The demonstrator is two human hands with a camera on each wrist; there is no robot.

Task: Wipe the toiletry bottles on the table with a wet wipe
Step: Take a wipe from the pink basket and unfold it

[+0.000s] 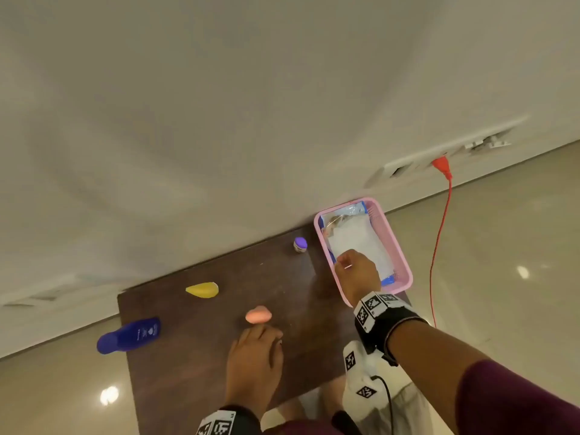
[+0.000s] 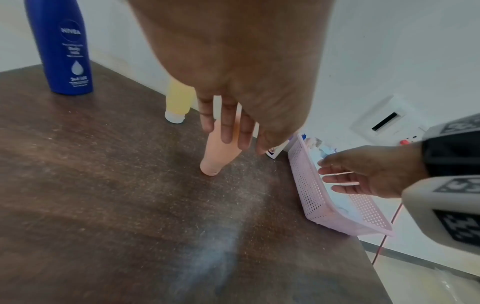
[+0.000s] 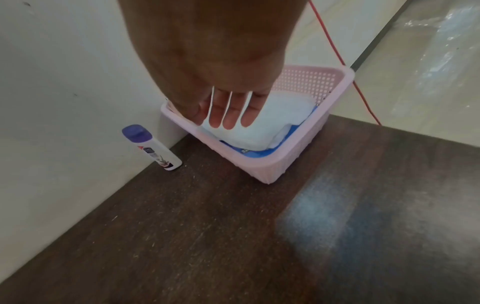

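Note:
Several toiletry containers stand on the dark wooden table [image 1: 188,365]: a blue Nivea bottle [image 1: 130,335] at the left edge, a yellow tube [image 1: 202,289], a peach tube [image 1: 258,314] and a small purple-capped white bottle [image 1: 300,244] by the wall. My left hand [image 1: 254,356] reaches toward the peach tube [image 2: 218,156] with straight fingers; I cannot tell whether they touch it. A pink basket [image 1: 397,246] at the table's right corner holds a pack of white wipes [image 3: 272,123]. My right hand [image 3: 228,115] hovers over the wipes inside the basket, fingers straight and spread, holding nothing.
The table stands against a white wall. A red cable [image 1: 439,246] hangs from a wall socket [image 1: 442,166] to the floor right of the basket. The basket overhangs the table's right edge slightly. Bare tabletop lies in front of the bottles.

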